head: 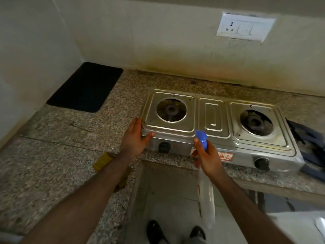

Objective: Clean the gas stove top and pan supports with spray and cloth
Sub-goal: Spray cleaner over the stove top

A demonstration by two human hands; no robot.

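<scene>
A two-burner steel gas stove (213,118) sits on the granite counter, its burners bare with no pan supports on them. My left hand (135,138) rests open against the stove's front left corner, thumb on the front panel. My right hand (207,155) grips a clear spray bottle (205,199) with a blue nozzle (201,139) pointed at the stove top. A yellow-green cloth (103,162) lies on the counter under my left forearm. Dark pan supports (309,147) lie on the counter to the right of the stove.
A black mat (86,87) lies on the speckled counter (52,155) at the back left, near the wall corner. A white switch and socket plate (245,27) is on the wall above the stove. My feet (175,233) stand on the tiled floor below.
</scene>
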